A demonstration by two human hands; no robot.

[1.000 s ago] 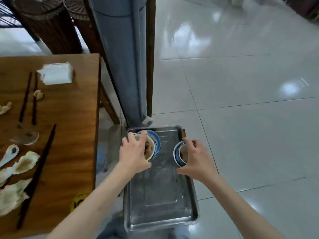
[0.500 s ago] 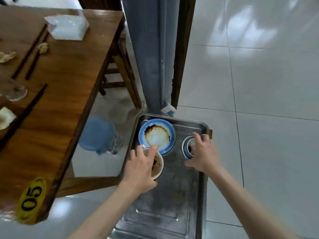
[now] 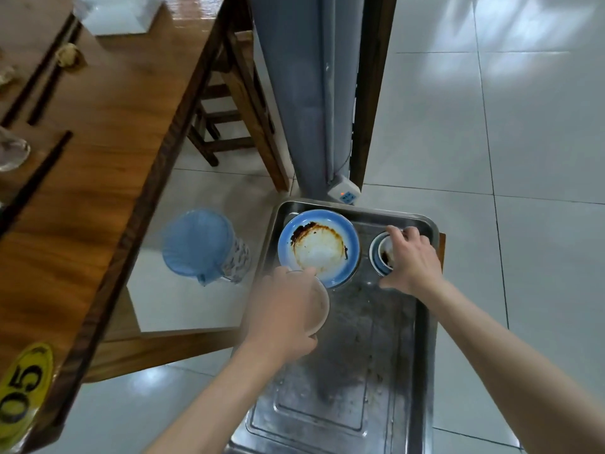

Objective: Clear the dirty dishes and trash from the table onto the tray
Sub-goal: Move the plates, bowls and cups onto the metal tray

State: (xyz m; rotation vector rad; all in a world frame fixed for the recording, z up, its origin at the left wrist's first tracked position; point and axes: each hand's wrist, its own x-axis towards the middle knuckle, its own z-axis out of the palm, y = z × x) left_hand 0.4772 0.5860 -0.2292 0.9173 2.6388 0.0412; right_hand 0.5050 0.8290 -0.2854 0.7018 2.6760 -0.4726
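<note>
Bowls go on the tray now. My left hand grips a bowl by the plate; my right hand holds a cup at the far right corner. Next I let go, then get the chopsticks.

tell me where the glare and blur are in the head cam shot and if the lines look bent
Head view: window glare washes the floor tiles at upper right and streaks the table near the tissue pack; motion blur softens the left hand, its small bowl and the chopsticks; wide-angle distortion splays the pillar and the tray edges; the stained blue plate stays fairly sharp.
</note>
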